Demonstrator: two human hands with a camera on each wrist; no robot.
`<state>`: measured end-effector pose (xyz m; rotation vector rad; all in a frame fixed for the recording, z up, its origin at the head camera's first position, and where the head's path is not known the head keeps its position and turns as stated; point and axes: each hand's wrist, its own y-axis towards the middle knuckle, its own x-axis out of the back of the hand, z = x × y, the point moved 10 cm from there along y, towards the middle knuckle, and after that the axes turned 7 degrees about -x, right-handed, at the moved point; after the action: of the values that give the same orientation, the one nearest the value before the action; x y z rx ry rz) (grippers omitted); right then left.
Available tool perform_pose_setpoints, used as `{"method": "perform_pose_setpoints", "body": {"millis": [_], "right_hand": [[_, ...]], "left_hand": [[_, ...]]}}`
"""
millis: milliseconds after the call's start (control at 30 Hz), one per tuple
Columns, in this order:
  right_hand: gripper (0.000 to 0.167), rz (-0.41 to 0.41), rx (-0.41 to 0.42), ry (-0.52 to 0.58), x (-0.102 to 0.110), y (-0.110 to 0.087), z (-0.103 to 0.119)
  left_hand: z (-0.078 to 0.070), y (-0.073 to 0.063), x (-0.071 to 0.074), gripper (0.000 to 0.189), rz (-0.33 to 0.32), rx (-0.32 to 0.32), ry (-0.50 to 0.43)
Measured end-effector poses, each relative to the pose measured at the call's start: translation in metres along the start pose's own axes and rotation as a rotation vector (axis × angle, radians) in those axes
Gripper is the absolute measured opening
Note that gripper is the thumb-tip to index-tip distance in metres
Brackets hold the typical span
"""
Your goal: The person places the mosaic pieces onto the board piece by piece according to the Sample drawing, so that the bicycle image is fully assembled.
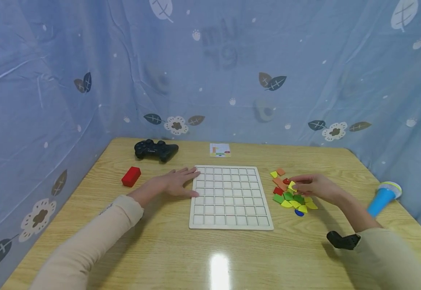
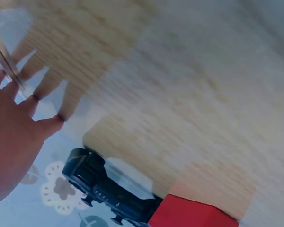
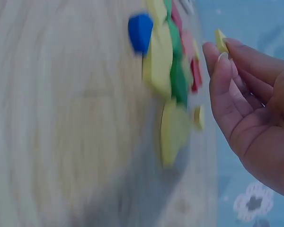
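Observation:
A white grid board (image 1: 231, 198) of square cells lies on the wooden table. My left hand (image 1: 178, 182) rests at the board's left edge with its fingers spread, the fingertips touching the rim. To the right of the board is a loose pile of small coloured pieces (image 1: 288, 196) in yellow, green, red, orange and blue. Just above that pile, my right hand (image 1: 317, 187) pinches a small yellow piece (image 3: 220, 41) between thumb and fingers. In the right wrist view a blue piece (image 3: 140, 33) and several yellow and green ones lie below the hand, blurred.
A black game controller (image 1: 156, 150) and a red block (image 1: 131, 176) sit at the left. Behind the board lies a small printed card (image 1: 220, 150). A blue toy microphone (image 1: 384, 198) is at the right edge. A patterned blue curtain (image 1: 228, 72) encloses the table's back and sides.

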<state>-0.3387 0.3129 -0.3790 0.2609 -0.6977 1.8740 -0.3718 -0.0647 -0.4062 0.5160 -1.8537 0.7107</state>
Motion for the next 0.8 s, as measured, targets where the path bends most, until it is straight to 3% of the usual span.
{"method": "perform_pose_setpoints", "body": {"millis": [800], "right_hand": [[0.035,0.039,0.126,-0.031,-0.089,0.065,0.081]], "left_hand": [[0.001,0.001,-0.001,0.087,-0.027,-0.017,-0.04]]}}
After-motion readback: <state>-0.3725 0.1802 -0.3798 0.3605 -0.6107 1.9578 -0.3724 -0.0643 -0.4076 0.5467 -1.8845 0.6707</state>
